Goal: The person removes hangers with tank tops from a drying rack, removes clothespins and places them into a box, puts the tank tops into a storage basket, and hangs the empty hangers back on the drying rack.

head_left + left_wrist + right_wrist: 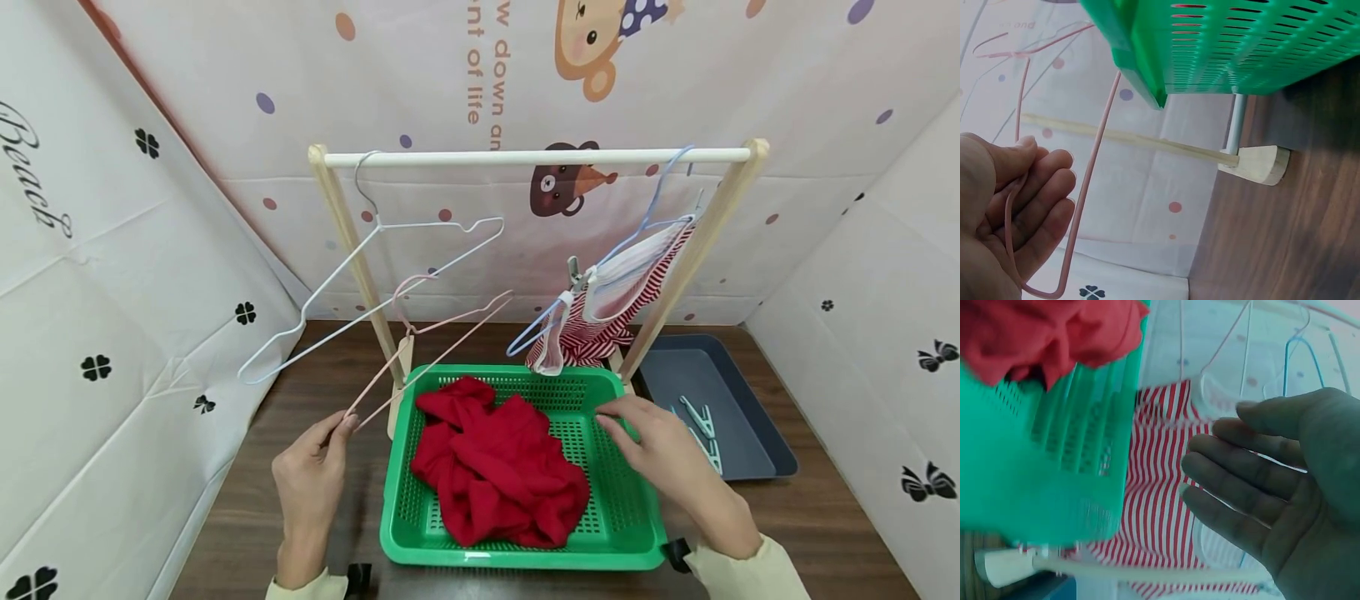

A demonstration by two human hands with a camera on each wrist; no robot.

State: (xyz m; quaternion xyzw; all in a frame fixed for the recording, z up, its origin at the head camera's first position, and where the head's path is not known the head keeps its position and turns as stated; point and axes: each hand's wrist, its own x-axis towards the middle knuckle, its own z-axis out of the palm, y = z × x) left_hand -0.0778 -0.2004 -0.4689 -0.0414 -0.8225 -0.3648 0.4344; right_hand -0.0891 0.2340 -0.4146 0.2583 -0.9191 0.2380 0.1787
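Observation:
My left hand [311, 471] pinches one end of a thin pink clothes hanger [1092, 165] between thumb and fingers. The hanger tilts up and away, its hook pointing towards the rack. Below and between my hands, a crumpled red cloth [502, 467] lies in a green perforated basket [525, 557]. My right hand [667, 446] holds nothing and hovers over the basket's right rim, fingers loosely extended. In the right wrist view, a red-and-white striped garment [1160, 462] hangs just beyond those fingers.
A wooden rack with a white rail [480, 158] stands behind the basket. From it hang a white hanger [442, 224] at left and a blue hanger [651, 208] with the striped garment clipped on. At right, a grey tray [757, 433] holds mint clothespins [705, 421].

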